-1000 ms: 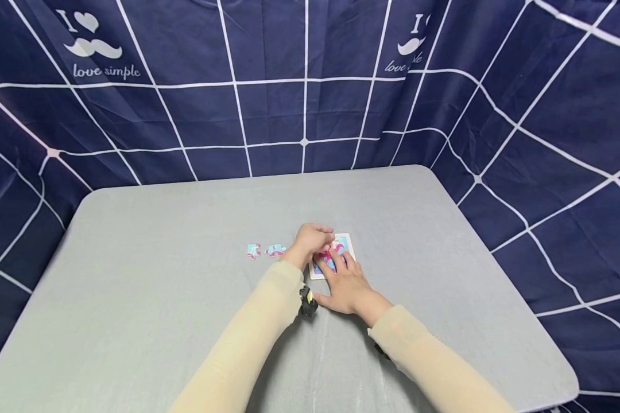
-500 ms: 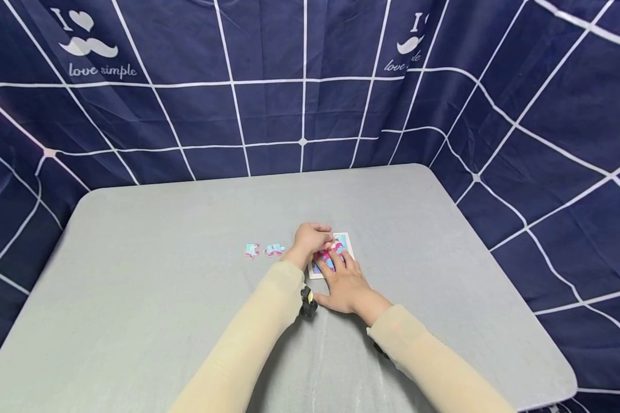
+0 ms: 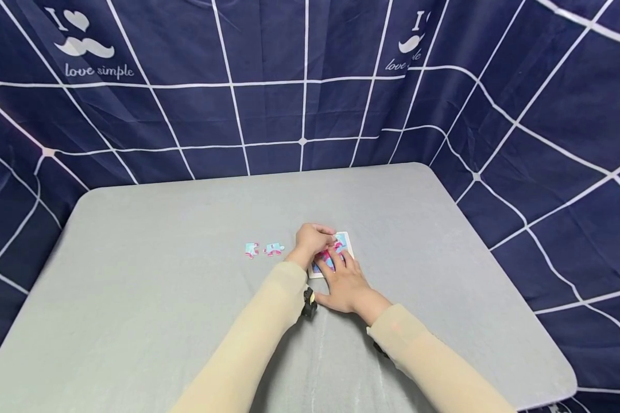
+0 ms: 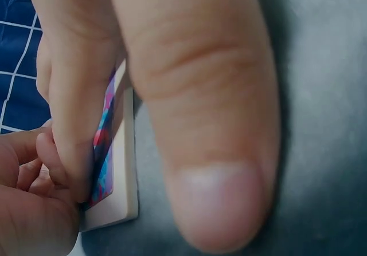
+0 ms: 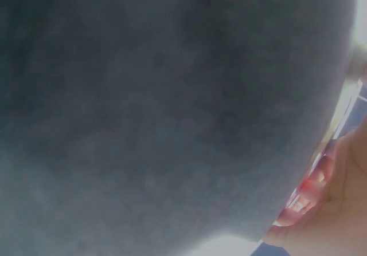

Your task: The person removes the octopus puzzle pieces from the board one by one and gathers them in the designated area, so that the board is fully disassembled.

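Observation:
A small picture puzzle in a white-rimmed board (image 3: pixel 348 236) lies on the table, its print pink, blue and purple. My left hand (image 3: pixel 310 240) is over its upper left part, fingers curled and fingertips pinching a puzzle piece at the picture, the piece mostly hidden. My right hand (image 3: pixel 345 285) lies with spread, straight fingers over the lower part of the board. In the left wrist view, the right thumb (image 4: pixel 212 124) fills the front. Behind it show the board's edge (image 4: pixel 129 170) and the curled left hand (image 4: pixel 34 216). The right wrist view is mostly dark blur.
Two loose puzzle pieces, one (image 3: pixel 251 250) farther left and one (image 3: pixel 273 249) nearer the left hand, lie beside the board. A grey cloth covers the table (image 3: pixel 160 275). Dark blue curtains with white lines (image 3: pixel 268 115) stand behind and at both sides.
The left hand shifts very slightly to the right at the board's upper part. The right hand keeps its place, and the loose pieces stay where they lie.

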{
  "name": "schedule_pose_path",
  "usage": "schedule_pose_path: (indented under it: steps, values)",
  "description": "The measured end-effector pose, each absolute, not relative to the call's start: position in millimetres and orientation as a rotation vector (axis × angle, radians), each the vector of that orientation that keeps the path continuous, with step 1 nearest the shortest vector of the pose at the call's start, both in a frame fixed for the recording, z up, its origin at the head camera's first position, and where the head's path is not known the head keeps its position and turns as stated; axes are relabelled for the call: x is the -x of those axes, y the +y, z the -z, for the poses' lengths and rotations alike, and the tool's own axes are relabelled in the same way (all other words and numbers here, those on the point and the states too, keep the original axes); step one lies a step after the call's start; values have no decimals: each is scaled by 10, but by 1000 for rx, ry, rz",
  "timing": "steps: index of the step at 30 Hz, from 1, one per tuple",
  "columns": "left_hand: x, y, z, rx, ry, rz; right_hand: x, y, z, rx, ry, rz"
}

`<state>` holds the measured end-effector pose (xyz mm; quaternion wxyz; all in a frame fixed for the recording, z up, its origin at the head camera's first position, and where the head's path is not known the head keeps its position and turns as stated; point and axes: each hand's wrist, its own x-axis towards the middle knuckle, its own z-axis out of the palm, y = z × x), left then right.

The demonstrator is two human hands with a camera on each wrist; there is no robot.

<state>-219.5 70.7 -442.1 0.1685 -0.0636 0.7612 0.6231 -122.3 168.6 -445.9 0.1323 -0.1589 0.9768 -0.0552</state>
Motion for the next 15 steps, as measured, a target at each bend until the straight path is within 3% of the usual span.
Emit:
schedule_pose_path:
  steps: [15]
  values:
    - [2243, 532, 4304, 126, 2084, -1830, 1202, 1666, 4415, 430, 2818, 169]
